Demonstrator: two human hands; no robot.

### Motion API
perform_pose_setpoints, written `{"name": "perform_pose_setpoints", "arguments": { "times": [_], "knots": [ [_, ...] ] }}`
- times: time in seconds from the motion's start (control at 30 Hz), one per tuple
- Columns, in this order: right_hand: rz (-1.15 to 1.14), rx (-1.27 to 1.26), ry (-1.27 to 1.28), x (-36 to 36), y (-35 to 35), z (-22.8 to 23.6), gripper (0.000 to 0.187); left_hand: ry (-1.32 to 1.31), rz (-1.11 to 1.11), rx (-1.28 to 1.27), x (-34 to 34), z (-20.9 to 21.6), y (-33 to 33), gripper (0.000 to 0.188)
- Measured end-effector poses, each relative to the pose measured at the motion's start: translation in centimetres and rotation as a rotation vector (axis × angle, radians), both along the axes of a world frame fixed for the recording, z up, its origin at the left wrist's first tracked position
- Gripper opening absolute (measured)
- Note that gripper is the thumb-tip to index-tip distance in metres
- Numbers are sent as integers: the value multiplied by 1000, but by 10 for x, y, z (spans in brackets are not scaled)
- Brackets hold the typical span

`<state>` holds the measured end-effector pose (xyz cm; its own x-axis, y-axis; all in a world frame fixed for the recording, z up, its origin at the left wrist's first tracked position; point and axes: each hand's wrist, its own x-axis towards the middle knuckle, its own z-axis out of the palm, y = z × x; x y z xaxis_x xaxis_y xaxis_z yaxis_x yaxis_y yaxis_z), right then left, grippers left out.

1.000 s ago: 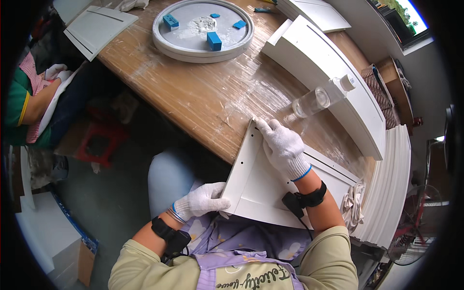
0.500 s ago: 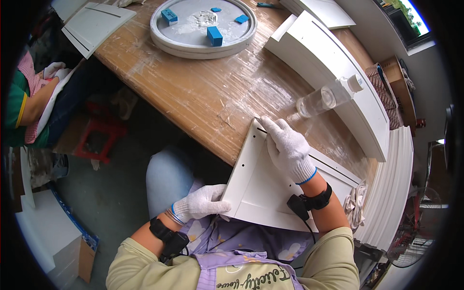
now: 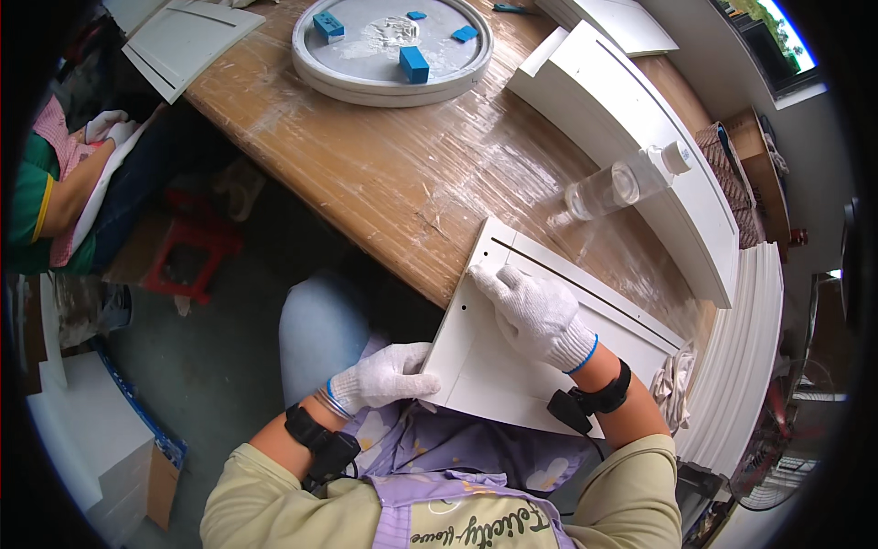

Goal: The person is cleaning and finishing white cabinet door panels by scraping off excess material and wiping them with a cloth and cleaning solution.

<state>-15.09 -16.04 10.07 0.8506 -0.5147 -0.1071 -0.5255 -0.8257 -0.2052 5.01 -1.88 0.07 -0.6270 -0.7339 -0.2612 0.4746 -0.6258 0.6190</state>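
Observation:
A white rectangular panel (image 3: pixel 485 375) with a long dark groove and small round holes lies tilted across my lap and the table's near edge. My left hand (image 3: pixel 386 377), in a white knitted glove, grips its near left edge, thumb on top. My right hand (image 3: pixel 546 316), gloved alike, rests over the panel's upper left part by the holes. Its fingers are bent and pressed together; whether they hold something small is hidden. A crumpled whitish cloth (image 3: pixel 674 391) lies at the panel's right end. Beyond the panel, a clear bottle (image 3: pixel 599 194) with a white cap lies on its side.
The wooden table (image 3: pixel 384 192) holds a round grey turntable (image 3: pixel 361 87) with blue blocks. Stacked white panels (image 3: pixel 631 128) stand far right, with more white strips (image 3: pixel 732 366) nearer. At left sit a co-worker (image 3: pixel 73 197) with gloved hands and a red stool (image 3: pixel 190 252).
My right hand has slid from the panel's far left corner toward me, down along its left side. The corner and groove end now show. My left hand keeps its grip.

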Motion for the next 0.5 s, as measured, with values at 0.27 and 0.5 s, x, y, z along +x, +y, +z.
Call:
{"name": "perform_pose_setpoints", "arguments": {
  "times": [0.27, 0.5],
  "knots": [
    [-11, -3, 25, 5, 8, -5, 54, -23, 41, -39, 0, -2, 2, 56],
    [-310, -12, -234, -2, 11, -13, 51, -33, 33, -36, -2, 2, 0, 52]
  ]
}}
